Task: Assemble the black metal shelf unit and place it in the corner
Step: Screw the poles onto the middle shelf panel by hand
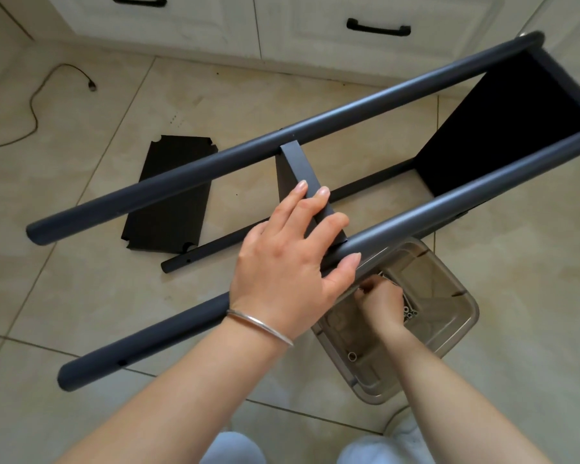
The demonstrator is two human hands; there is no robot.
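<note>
The half-built black shelf unit lies tilted on its side over the floor. Its upper tube [248,152] and its near tube [449,202] run from lower left to upper right. One black shelf panel [503,128] is fixed at the far right end. A second panel [298,169] stands edge-up between the tubes. My left hand [292,262] rests over that panel's edge and the near tube, fingers spread, thumb against the tube. My right hand [382,303] reaches into a clear plastic box [456,296] below the tube, fingers curled among small metal parts [411,313]; what it holds is hidden.
A loose black shelf panel [171,195] lies flat on the tiled floor at the left. A thin black rod [215,246] rests on the floor under the frame. White cabinet drawers with black handles [379,28] line the back. A cable [34,105] trails at far left.
</note>
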